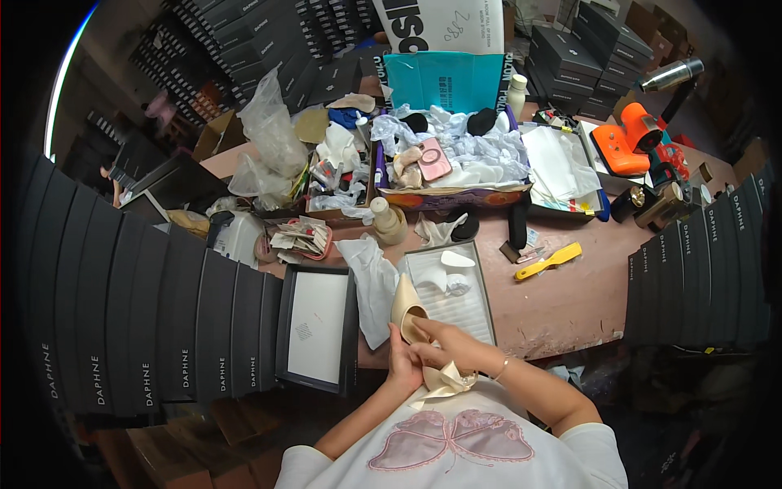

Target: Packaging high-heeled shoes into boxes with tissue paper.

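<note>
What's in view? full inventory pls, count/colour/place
beige shoe: 1, cream, held at the table's near edge
cream ribbon: 1, under the right hand
open grey box: 1, behind the shoe, white paper inside
box lid: 1, black, white inside, left of the shoe
yellow brush: 1, on the pink table
orange tool: 1, far right
teal box: 1, back centre
black shoe boxes: many, stacked left, right, back
left hand: grip on shoe
right hand: grip on shoe

The cream satin pointed-toe shoe (pixel 406 312) I hold tilts toe-up over the table edge, its ribbon bow (pixel 445 381) dangling below.
</note>
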Demonstrator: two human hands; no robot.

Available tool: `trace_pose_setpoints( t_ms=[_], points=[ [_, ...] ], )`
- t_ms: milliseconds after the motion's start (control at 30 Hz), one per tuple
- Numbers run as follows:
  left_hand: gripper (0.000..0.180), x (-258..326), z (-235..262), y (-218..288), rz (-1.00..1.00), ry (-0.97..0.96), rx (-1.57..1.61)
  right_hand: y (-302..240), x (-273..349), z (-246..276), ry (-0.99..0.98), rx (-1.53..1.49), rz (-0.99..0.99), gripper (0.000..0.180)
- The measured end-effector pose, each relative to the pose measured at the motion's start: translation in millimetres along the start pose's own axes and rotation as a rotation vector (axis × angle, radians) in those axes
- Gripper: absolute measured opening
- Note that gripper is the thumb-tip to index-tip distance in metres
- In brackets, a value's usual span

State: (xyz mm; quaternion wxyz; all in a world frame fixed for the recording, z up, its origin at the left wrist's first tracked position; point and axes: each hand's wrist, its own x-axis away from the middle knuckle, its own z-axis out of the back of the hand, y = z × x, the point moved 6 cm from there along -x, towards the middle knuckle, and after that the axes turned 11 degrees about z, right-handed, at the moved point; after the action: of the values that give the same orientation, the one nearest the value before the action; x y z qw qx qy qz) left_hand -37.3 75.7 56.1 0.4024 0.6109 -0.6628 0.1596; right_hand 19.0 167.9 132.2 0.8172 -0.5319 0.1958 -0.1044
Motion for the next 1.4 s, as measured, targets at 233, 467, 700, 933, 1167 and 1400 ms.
trace_pose_setpoints(
  t_ms=[233, 467, 700, 933, 1167, 1400],
  points=[
    [0.066, 0, -8, -1, -0.027, 0.034, -0.063, 42, -37, -43, 0.011, -0.127, -0.087, 0.065],
    [0.05, -49, -1, 60, -0.077, 0.063, -0.41, 8, -17, -48, 0.097, -0.157, 0.077, 0.068],
    [0.053, -48, 31, 76, -0.197, 0.083, -0.313, 11, -34, -52, 0.03, -0.331, -0.064, 0.051],
    [0.052, -25, 9, 32, -0.203, -0.026, -0.175, 7, -16, -38, 0.152, -0.275, 0.032, 0.058],
    [0.058, -10, -3, 51, -0.144, -0.04, -0.149, 16, 39, -24, -0.329, -0.647, -0.407, 0.062],
    [0.074, 15, -11, 18, 0.055, -0.208, 0.132, 108, -58, 81, -0.197, 0.781, -0.09, 0.03]
  ],
)
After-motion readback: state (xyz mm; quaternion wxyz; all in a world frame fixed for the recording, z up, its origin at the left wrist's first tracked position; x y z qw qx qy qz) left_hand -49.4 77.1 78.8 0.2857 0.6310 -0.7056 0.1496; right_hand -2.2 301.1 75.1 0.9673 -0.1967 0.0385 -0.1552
